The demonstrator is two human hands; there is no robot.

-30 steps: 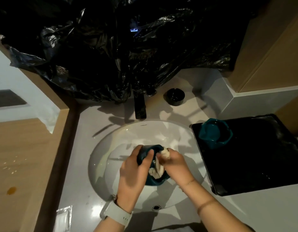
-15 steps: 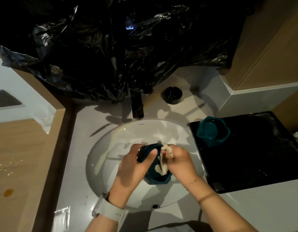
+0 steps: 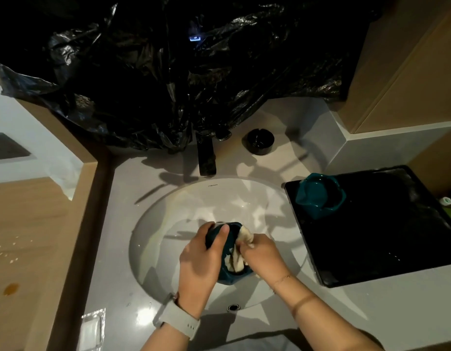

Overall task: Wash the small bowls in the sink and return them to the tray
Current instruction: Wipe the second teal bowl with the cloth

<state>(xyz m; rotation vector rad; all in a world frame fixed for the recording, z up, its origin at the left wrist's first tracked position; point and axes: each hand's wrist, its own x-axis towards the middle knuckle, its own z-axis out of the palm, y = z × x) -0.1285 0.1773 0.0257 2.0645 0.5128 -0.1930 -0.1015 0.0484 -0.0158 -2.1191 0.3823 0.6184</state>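
**Teal bowl scrubbed over the white basin**

A small teal ceramic bowl with a wavy rim [image 3: 228,271] is held above the round white sink basin [image 3: 168,224], near its nearer half. The left hand [image 3: 201,259] is curled round the bowl's left wall, with the thumb laid across the far rim and the fingers hidden behind the bowl; this grip is closed firmly on the bowl. A pale grey wristwatch [image 3: 177,319] is worn on the left wrist.

A cream-coloured washing cloth [image 3: 238,260] is bunched inside the bowl and spills over its far rim. The right hand [image 3: 263,257] is closed on this cloth, its fingers curled round it and pressed into the bowl's hollow; its grip is tight, and the fingertips cannot be seen.

A second small teal bowl [image 3: 320,197] is set upright in the far left corner of a black rectangular tray [image 3: 396,249], which lies on the grey counter [image 3: 118,249] just to the right of the basin. The two bowls are well apart.

A black faucet spout [image 3: 206,159] stands at the far edge of the basin, and a small round black dish [image 3: 260,141] is placed on the counter to its right. Crumpled black plastic sheeting [image 3: 168,72] hangs over the far wall. A clear wrapped packet [image 3: 92,328] lies on the counter at the near left.
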